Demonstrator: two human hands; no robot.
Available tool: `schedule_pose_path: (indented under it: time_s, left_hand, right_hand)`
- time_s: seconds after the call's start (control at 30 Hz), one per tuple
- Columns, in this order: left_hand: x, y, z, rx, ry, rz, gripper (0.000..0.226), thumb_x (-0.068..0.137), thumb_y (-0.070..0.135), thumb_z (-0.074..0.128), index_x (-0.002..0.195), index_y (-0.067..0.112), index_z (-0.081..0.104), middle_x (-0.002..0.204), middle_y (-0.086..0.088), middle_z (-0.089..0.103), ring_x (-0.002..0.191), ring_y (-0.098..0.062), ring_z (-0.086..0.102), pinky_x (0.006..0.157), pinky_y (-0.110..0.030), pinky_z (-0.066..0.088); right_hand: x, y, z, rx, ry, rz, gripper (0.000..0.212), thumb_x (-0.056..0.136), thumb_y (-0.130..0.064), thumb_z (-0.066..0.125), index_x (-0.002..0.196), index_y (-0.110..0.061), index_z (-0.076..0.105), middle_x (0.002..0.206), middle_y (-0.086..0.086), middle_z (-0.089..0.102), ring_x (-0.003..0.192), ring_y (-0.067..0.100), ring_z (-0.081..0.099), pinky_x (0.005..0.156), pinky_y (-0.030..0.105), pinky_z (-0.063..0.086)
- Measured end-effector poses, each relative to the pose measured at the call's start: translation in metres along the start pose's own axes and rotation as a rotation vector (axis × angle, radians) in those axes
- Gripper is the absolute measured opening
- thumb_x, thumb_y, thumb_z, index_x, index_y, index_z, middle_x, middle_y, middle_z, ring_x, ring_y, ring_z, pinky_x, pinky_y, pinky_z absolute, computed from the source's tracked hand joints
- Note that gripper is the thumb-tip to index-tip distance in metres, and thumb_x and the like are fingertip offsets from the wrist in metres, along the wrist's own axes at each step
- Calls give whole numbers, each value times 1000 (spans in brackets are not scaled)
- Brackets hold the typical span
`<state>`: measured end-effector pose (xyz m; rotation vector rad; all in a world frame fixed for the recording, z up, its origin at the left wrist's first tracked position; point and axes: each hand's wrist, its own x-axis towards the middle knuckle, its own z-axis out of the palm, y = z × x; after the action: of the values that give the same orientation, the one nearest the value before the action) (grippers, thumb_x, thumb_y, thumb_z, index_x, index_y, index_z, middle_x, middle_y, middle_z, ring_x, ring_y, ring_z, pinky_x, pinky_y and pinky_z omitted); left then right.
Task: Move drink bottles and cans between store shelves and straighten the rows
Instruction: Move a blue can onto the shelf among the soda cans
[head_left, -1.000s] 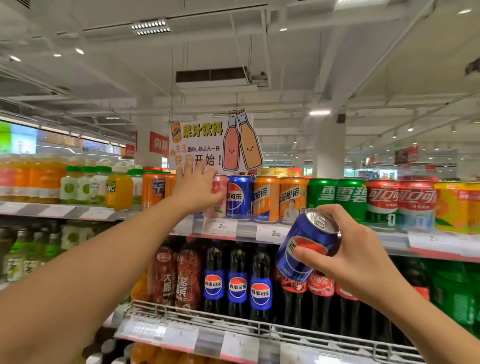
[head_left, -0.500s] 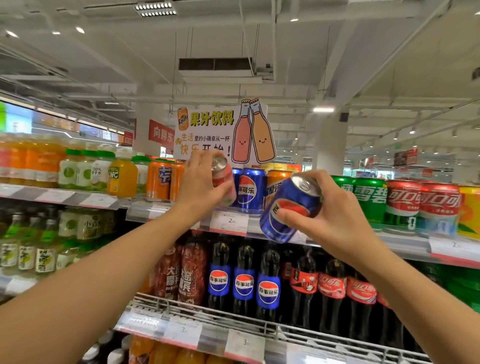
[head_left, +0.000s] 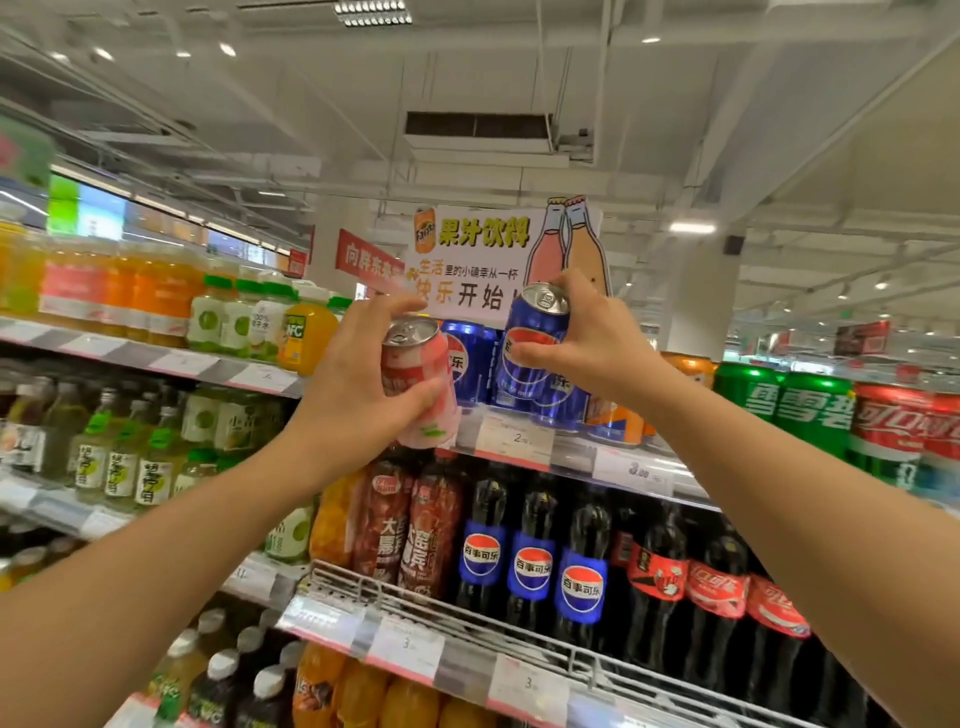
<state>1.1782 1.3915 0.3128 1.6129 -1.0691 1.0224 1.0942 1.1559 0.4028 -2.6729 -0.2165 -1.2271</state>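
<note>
- Your left hand (head_left: 358, 384) grasps a pink can (head_left: 418, 382), thumb across its front, holding it tilted in front of the top shelf's edge (head_left: 571, 452).
- Your right hand (head_left: 597, 343) grasps a blue can (head_left: 532, 338), tilted, raised above the blue cans (head_left: 470, 361) standing on that shelf.
- The two held cans are just beside each other, apart.
- Green cans (head_left: 784, 405) and red cans (head_left: 904, 421) stand further right.
</note>
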Motion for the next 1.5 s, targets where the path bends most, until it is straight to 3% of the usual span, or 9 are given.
schedule_pose_path:
  time_s: [0.23,0.5,0.7,0.83,0.9,1.0,1.1,1.27,1.5]
  left_hand:
    - [-28,-19,-25,21,-42,-19,72,80,25,84,140,30,44,132,9,50,122,-10,52,103,-35,50]
    - [-46,-34,-36,29,-59,-31,72,80,26,83,139,32,44,130,11,49,119,-10,53,100,-35,52]
    - [-48,-35,-28,10,-87,-46,73,80,29,83,141,34,42,130,14,47,121,-11,52,102,-40,51]
    - [-47,-32,-19,-8,-101,-48,74,80,28,84,142,34,43,133,15,47,121,-5,51,102,-28,49]
    - [-47,-29,-14,-13,-108,-46,75,80,27,84,142,33,43,133,15,48,121,-4,51,102,-27,48]
    - [-47,-23,-6,-32,-125,-60,75,79,27,84,142,35,43,132,15,49,119,-5,53,101,-30,51]
    - [-46,-12,3,-60,-141,-104,75,79,29,84,141,38,42,130,14,51,115,-4,57,96,-32,54]
    - [-46,18,22,-126,-168,-217,74,79,30,85,139,41,43,125,11,56,105,-5,63,87,-26,56]
    - [-44,88,66,-220,-281,-339,73,77,28,87,135,43,47,119,14,55,99,-7,65,77,-18,53]
  right_hand:
    - [32,-5,31,-258,-76,-20,73,77,-50,82,130,-19,43,118,2,65,95,22,65,81,48,60]
    - [46,6,46,-472,-169,33,63,81,-65,73,116,-22,43,94,1,66,87,25,63,85,52,56]
    - [52,16,42,-521,-212,66,56,84,-68,68,111,-21,53,92,0,64,85,23,61,81,48,57]
    - [51,14,40,-535,-262,64,45,89,-60,67,105,-19,59,91,1,66,81,20,62,75,43,59]
    - [47,12,40,-554,-274,52,45,90,-58,65,110,-18,60,95,2,69,84,21,64,76,44,60]
    - [32,11,35,-567,-220,-8,62,93,-55,63,141,-16,52,122,6,66,113,28,60,96,46,54]
    - [2,1,26,-425,-43,-98,51,97,-41,63,142,-18,54,133,3,62,123,24,55,103,40,47]
    - [-78,-15,13,-110,101,-125,25,94,-35,65,115,-21,68,103,-6,70,91,11,65,82,37,58]
    - [-177,0,-5,240,-81,122,60,83,-50,77,135,-31,53,129,-17,65,110,1,63,93,29,56]
